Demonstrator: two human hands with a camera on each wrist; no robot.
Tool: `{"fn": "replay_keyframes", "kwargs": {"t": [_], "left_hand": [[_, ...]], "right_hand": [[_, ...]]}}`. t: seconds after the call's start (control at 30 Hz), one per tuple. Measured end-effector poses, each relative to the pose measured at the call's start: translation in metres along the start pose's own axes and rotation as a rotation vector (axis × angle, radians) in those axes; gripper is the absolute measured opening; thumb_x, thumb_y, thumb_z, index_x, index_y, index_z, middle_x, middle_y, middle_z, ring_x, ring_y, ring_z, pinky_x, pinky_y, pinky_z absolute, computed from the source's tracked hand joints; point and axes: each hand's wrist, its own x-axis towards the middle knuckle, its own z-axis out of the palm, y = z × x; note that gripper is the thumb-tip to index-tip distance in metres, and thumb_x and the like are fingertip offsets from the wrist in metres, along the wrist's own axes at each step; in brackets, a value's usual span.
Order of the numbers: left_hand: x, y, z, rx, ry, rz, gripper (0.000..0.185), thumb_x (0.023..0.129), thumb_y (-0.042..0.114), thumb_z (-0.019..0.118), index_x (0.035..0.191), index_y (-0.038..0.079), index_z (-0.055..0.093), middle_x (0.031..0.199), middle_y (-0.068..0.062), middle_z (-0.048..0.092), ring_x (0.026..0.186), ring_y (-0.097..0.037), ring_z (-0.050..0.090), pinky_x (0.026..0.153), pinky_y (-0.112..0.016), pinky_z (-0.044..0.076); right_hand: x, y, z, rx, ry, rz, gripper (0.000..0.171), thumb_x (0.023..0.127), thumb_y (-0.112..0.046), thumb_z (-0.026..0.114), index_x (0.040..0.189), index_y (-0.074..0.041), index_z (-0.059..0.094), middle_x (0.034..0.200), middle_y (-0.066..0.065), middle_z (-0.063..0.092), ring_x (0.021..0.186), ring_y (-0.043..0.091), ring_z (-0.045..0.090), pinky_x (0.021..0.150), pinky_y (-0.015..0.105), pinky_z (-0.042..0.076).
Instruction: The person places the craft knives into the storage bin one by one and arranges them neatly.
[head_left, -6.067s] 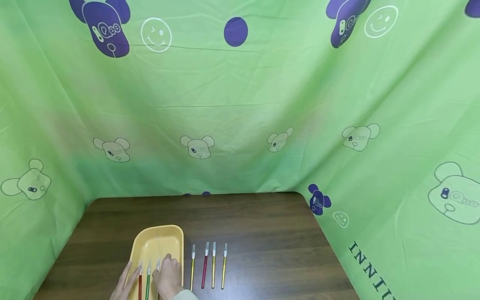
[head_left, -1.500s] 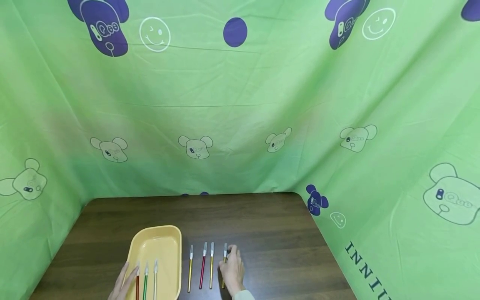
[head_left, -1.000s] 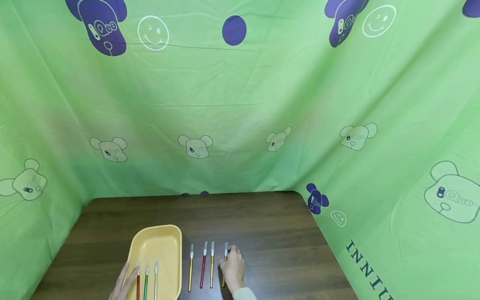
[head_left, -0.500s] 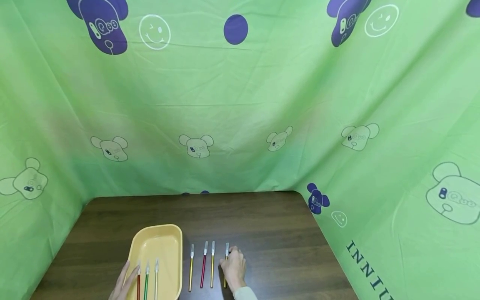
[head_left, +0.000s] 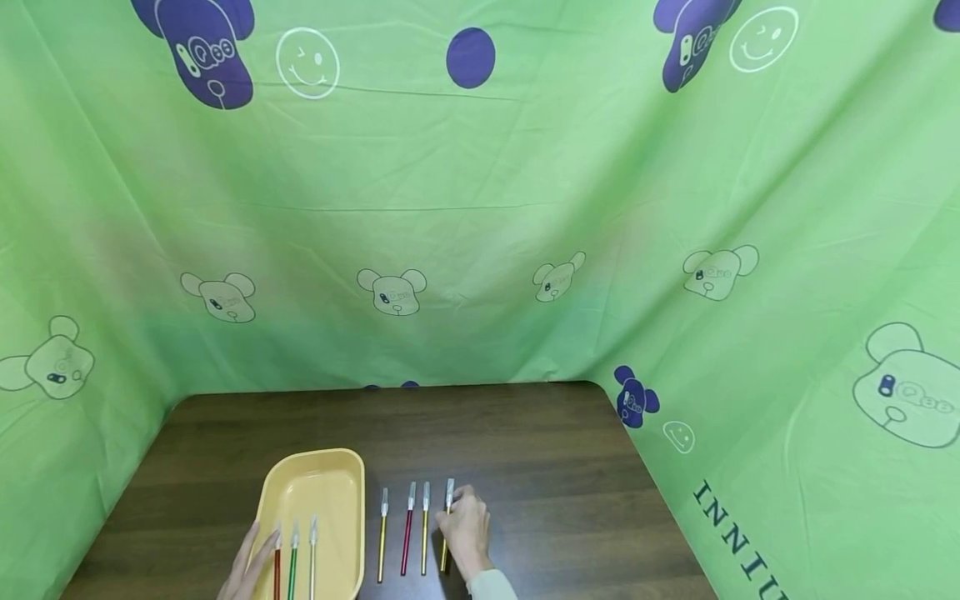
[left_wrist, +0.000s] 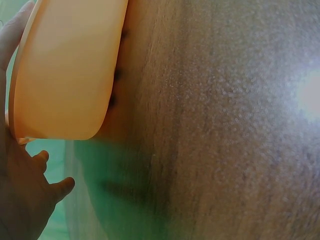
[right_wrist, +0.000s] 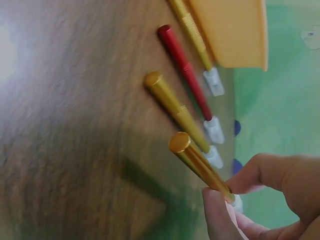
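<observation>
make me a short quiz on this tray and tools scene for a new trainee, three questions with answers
1. Count: how many capped tools show in the yellow tray?

2. True or false: the tool pinched by the right hand is gold.

3. Choose: on the table, what colour is the handle of the middle one of the three unheld tools?
a) green
b) red
c) blue

Key:
1. Three
2. True
3. b
</observation>
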Motion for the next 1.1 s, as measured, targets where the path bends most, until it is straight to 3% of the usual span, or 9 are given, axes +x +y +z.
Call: {"fn": "replay_keyframes", "kwargs": {"t": [0.23, 0.47, 0.83, 1.1], "left_hand": [[0.000, -0.001, -0.001, 0.002, -0.018, -0.008, 0.118, 0.053, 0.022, 0.099, 0.159, 0.016, 0.048, 0.175, 0.013, 0.013, 0.104, -0.041, 0.064, 0.067, -0.036, 0.054], [-0.003, 0.000, 0.002, 0.014, 0.027, -0.009, 0.111, 0.053, 0.022, 0.098, 0.155, 0.015, 0.053, 0.173, 0.016, 0.016, 0.105, -0.035, 0.066, 0.064, -0.030, 0.053], [0.002, 0.001, -0.001, -0.024, -0.023, 0.002, 0.118, 0.054, 0.024, 0.099, 0.159, 0.013, 0.046, 0.173, 0.021, 0.006, 0.095, -0.056, 0.064, 0.063, -0.034, 0.053], [0.001, 0.002, 0.000, -0.004, 0.002, -0.003, 0.119, 0.051, 0.025, 0.099, 0.158, 0.014, 0.048, 0.173, 0.020, 0.008, 0.095, -0.057, 0.063, 0.062, -0.035, 0.053]], "right_hand": [[0.000, -0.013, -0.005, 0.050, -0.050, 0.001, 0.037, 0.068, 0.005, 0.090, 0.097, -0.003, 0.069, 0.075, 0.002, 0.072, 0.066, 0.018, 0.066, 0.065, 0.039, 0.058], [-0.006, -0.019, -0.006, 0.084, -0.071, -0.032, 0.035, 0.067, 0.005, 0.087, 0.095, -0.004, 0.069, 0.071, -0.004, 0.067, 0.061, 0.011, 0.060, 0.060, 0.031, 0.052], [-0.018, -0.036, -0.003, 0.203, -0.195, -0.023, 0.034, 0.068, 0.006, 0.080, 0.098, -0.003, 0.068, 0.074, -0.004, 0.066, 0.062, 0.008, 0.059, 0.056, 0.027, 0.051], [-0.025, -0.059, -0.003, 0.258, -0.246, -0.043, 0.036, 0.067, 0.010, 0.079, 0.098, -0.004, 0.068, 0.073, -0.005, 0.064, 0.058, 0.005, 0.056, 0.054, 0.024, 0.050]]}}
